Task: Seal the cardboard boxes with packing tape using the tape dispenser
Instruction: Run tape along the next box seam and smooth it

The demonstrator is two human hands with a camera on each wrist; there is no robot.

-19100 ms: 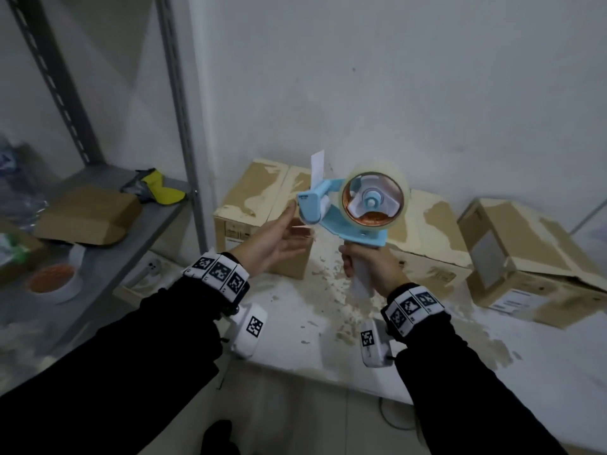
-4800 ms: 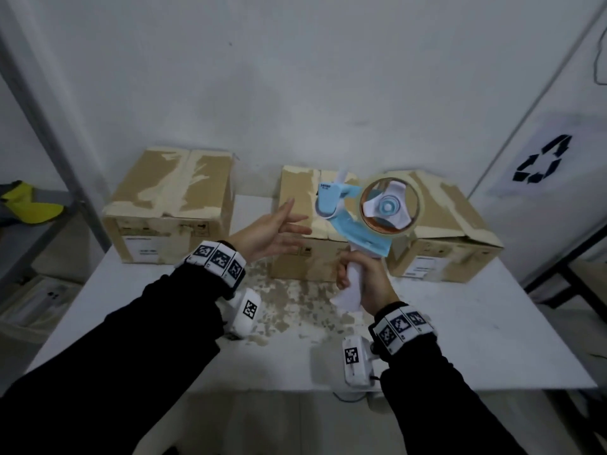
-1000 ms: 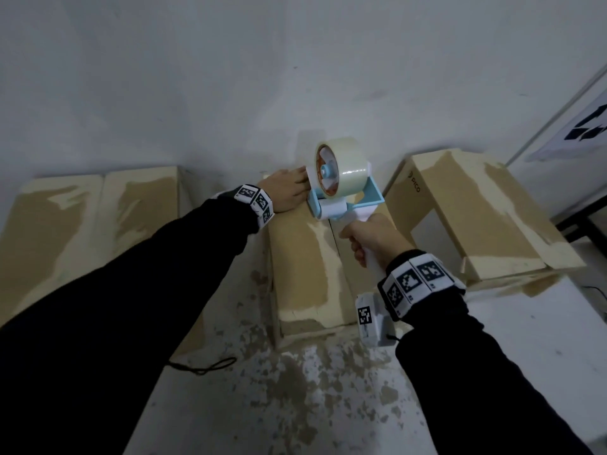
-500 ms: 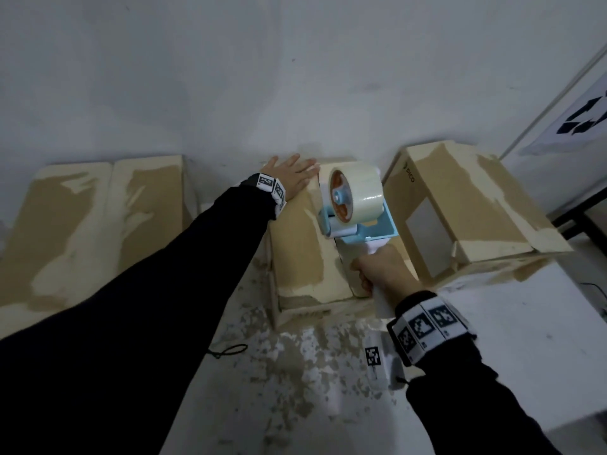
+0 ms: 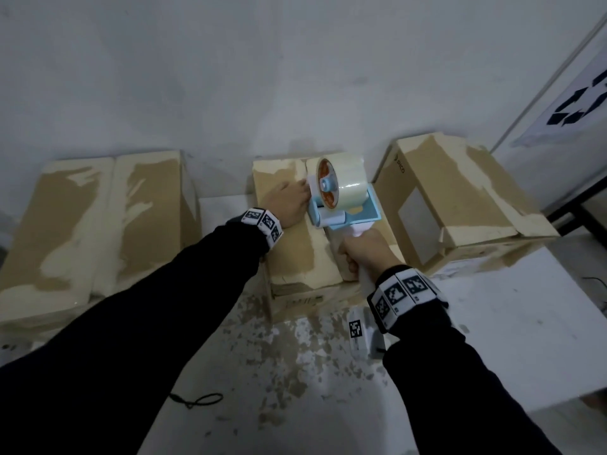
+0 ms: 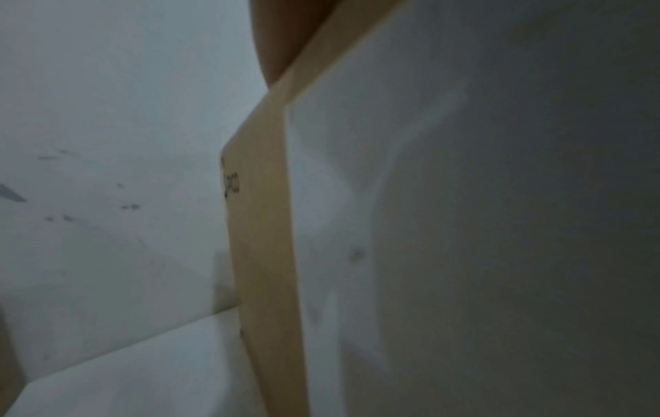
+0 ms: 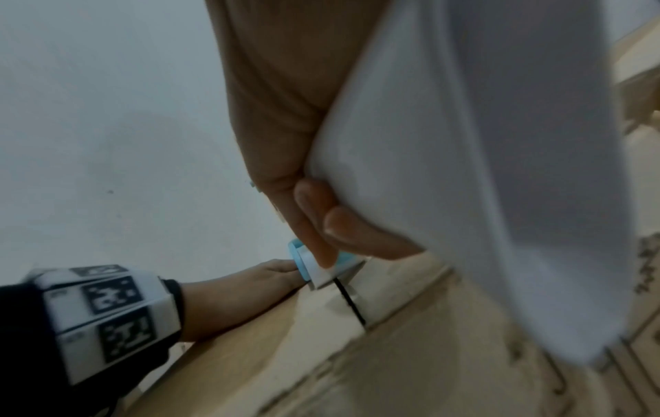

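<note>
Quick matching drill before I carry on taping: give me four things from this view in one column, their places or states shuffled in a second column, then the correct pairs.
1. tape dispenser
2. left hand
3. right-hand box
4. cord loop

A. lies on the table near the front edge
B. tilted, one flap hanging open
C. gripped by the right hand, on top of the middle box
D. rests on the middle box's top beside the dispenser

Pairs: 1-C, 2-D, 3-B, 4-A

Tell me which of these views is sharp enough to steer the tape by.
Head view: dim but sharp, wide-angle bend at the edges; tape dispenser, middle box and both hands read clearly. Left wrist view: soft, only a box edge against the wall. Right wrist view: blurred, the white handle fills it.
</note>
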